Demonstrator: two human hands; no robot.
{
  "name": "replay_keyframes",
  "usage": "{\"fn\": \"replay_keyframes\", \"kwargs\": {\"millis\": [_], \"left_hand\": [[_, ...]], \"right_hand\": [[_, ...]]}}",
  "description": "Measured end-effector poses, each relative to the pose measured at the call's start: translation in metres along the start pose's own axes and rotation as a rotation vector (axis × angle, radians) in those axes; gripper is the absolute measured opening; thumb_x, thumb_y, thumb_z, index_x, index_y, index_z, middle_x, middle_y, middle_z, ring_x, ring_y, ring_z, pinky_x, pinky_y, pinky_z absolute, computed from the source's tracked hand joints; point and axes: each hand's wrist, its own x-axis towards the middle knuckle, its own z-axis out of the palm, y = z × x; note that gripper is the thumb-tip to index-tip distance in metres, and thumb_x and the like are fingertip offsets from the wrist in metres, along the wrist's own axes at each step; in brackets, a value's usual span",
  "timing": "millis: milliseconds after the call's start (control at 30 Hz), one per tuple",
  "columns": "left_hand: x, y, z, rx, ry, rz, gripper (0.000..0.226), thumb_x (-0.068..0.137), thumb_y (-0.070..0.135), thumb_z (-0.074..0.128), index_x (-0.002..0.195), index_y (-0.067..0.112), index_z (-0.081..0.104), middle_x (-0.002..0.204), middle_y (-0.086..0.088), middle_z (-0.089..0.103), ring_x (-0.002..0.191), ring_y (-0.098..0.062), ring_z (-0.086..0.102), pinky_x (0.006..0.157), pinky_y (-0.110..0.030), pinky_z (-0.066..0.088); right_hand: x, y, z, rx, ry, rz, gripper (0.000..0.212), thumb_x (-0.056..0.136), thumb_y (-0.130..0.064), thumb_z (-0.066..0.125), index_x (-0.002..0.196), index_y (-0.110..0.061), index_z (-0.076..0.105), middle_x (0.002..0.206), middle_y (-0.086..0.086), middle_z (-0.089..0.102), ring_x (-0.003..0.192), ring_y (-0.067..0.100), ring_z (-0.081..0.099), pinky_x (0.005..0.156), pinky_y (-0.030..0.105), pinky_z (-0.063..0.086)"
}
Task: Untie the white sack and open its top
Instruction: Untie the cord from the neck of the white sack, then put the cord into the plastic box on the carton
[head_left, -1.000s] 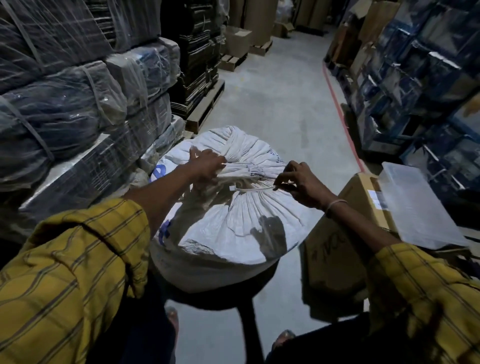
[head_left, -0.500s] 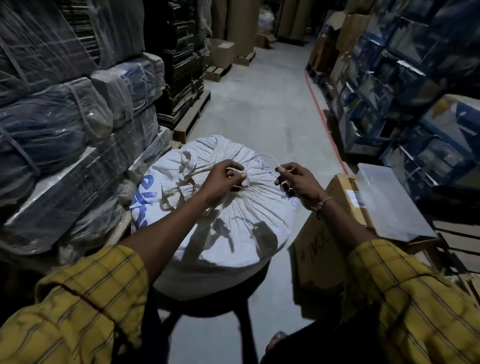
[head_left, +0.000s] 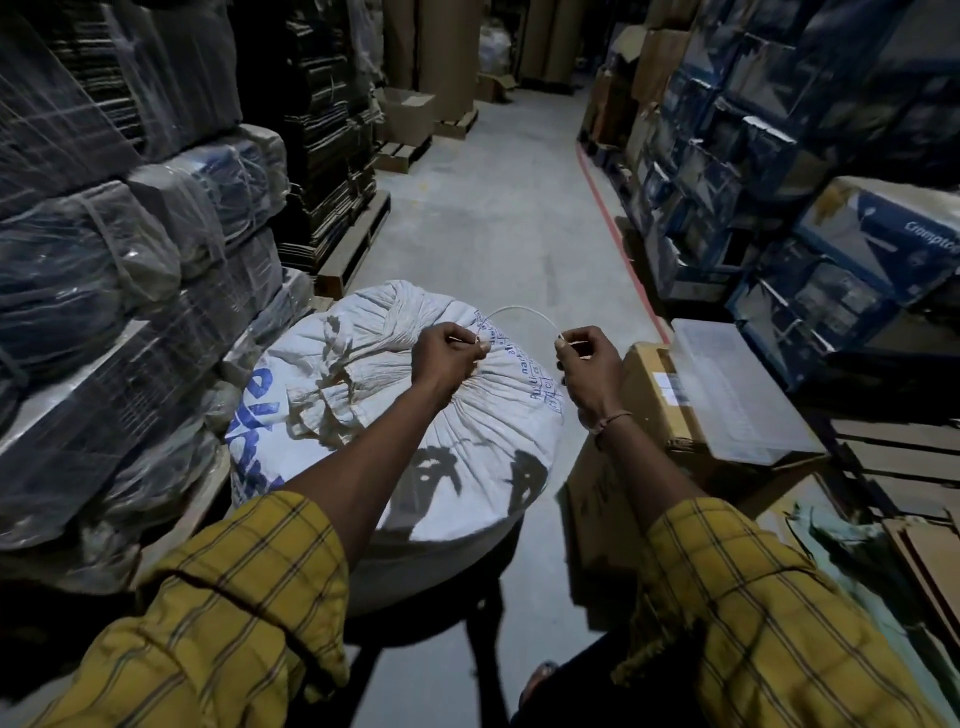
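I have the white sack standing on the concrete floor right in front of me, at the middle of the aisle, its gathered top facing up with blue print on the left side and small blue lettering near the right edge. My left hand is over the sack's top, fingers pinched together on 1 end of a thin white string. My right hand is just off the sack's right edge, pinched on the other end, so the string arcs up between the 2 hands, which are held apart. Loose cloth folds lie bunched on the sack's left side; I cannot tell whether the mouth is fully undone. Just right of the sack sits a brown cardboard box with a clear plastic lid lying on it. Plastic-wrapped bundles are stacked on my left, blue cartons on my right.
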Motion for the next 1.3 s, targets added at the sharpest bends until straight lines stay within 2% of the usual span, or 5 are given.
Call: {"fn": "replay_keyframes", "kwargs": {"millis": [533, 733, 867, 1000, 1300], "left_hand": [[-0.015, 0.013, 0.064, 0.144, -0.558, -0.058, 0.032, 0.085, 0.020, 0.085, 0.099, 0.002, 0.062, 0.087, -0.022, 0.073, 0.075, -0.026, 0.071, 0.083, -0.046, 0.061], [-0.013, 0.003, 0.087, 0.208, -0.529, 0.066, 0.041, 0.075, -0.005, 0.086, 0.102, -0.001, 0.056, 0.076, -0.025, 0.072, 0.064, -0.032, 0.074, 0.060, -0.038, 0.058], [-0.011, 0.006, 0.109, 0.045, -0.454, 0.003, 0.034, 0.080, -0.012, 0.080, 0.100, -0.001, 0.056, 0.080, -0.029, 0.069, 0.063, -0.031, 0.073, 0.065, -0.041, 0.062], [-0.007, 0.007, 0.148, -0.152, -0.330, -0.100, 0.028, 0.083, -0.014, 0.076, 0.094, 0.000, 0.055, 0.085, -0.025, 0.062, 0.058, -0.025, 0.069, 0.055, -0.028, 0.062], [-0.024, -0.005, 0.253, -0.619, -0.163, -0.464, 0.042, 0.091, -0.005, 0.071, 0.128, -0.013, 0.051, 0.112, -0.030, 0.066, 0.087, -0.034, 0.075, 0.057, -0.032, 0.064]], "right_hand": [[0.009, 0.003, -0.038, 0.383, -0.098, 0.467, 0.013, 0.092, 0.012, 0.063, 0.083, 0.003, 0.060, 0.084, 0.021, 0.065, 0.065, 0.030, 0.075, 0.071, 0.034, 0.065], [0.014, 0.006, -0.053, 0.374, -0.088, 0.507, 0.016, 0.087, 0.019, 0.063, 0.075, 0.008, 0.059, 0.086, 0.025, 0.061, 0.112, 0.053, 0.065, 0.092, 0.050, 0.060], [0.025, -0.001, -0.091, -0.031, -0.082, 0.265, 0.026, 0.087, -0.009, 0.079, 0.104, 0.008, 0.068, 0.101, 0.023, 0.071, 0.083, 0.032, 0.073, 0.072, 0.038, 0.066], [0.048, 0.004, -0.147, -0.833, 0.137, -0.026, 0.045, 0.081, -0.042, 0.074, 0.115, -0.013, 0.069, 0.119, 0.016, 0.063, 0.112, 0.036, 0.059, 0.093, 0.042, 0.051], [0.067, 0.043, -0.204, -1.180, -0.093, 0.442, 0.111, 0.065, -0.067, 0.081, 0.154, -0.029, 0.027, 0.161, 0.030, 0.016, 0.146, 0.055, 0.020, 0.115, 0.063, 0.026]]}}
